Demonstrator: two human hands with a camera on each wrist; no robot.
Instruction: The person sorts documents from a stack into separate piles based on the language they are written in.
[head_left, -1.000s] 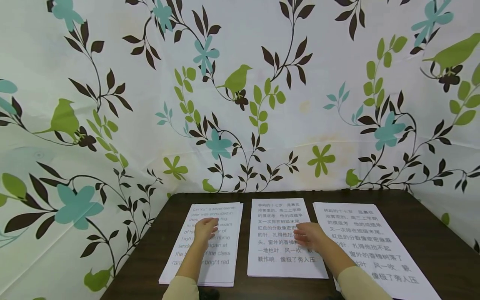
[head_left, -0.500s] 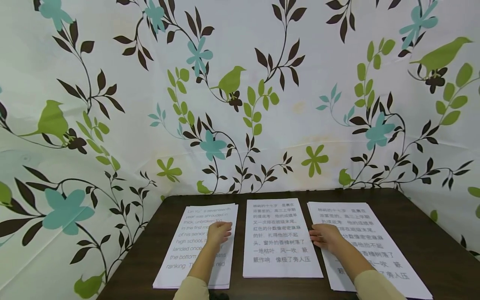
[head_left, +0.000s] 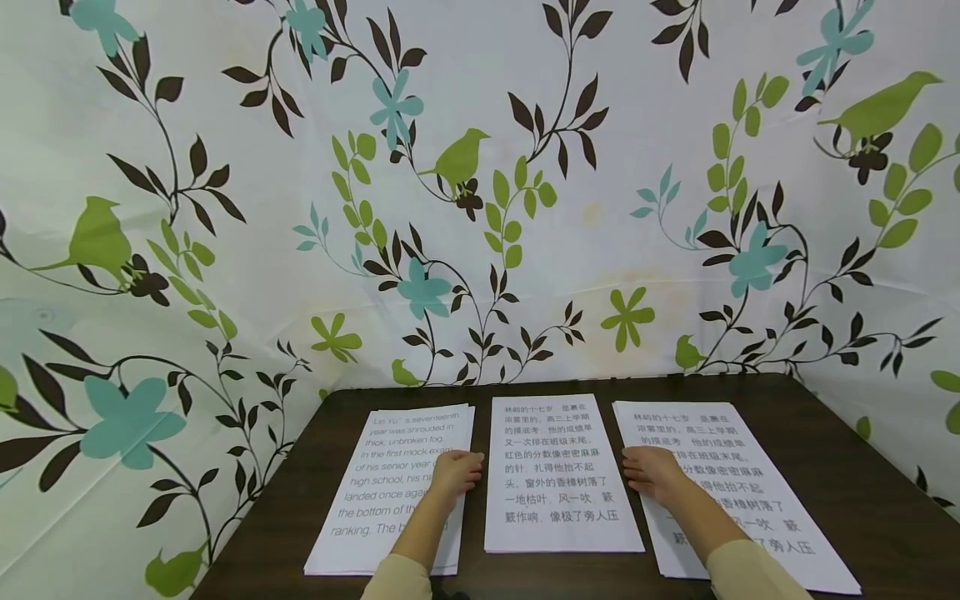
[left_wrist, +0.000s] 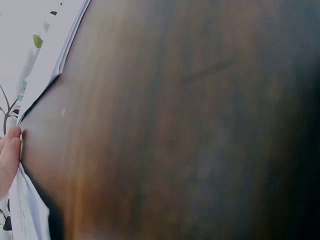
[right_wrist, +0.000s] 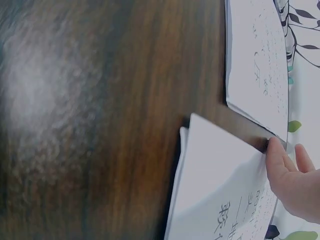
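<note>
Three stacks of printed sheets lie side by side in the head view: an English-text stack (head_left: pixel 382 492) at left, a Chinese-text stack (head_left: pixel 562 475) in the middle and another Chinese-text stack (head_left: pixel 780 517) at right. My left hand (head_left: pixel 454 473) lies over the right edge of the English stack, fingertips at the gap beside the middle stack. Over the left edge of the right stack is my right hand (head_left: pixel 651 472), its fingers pointing at the middle stack. Both hands have loosely extended fingers. In the right wrist view, fingertips (right_wrist: pixel 274 150) are at the gap between two stacks.
The stacks lie on a dark wooden table (head_left: pixel 292 483). Behind it hangs a pale cloth (head_left: pixel 555 333) patterned with leaves, birds and flowers. Narrow strips of tabletop separate the stacks.
My left hand has moved rightward from the middle of the English stack to its right edge. The right hand has moved from the middle stack to the right stack's left edge.
</note>
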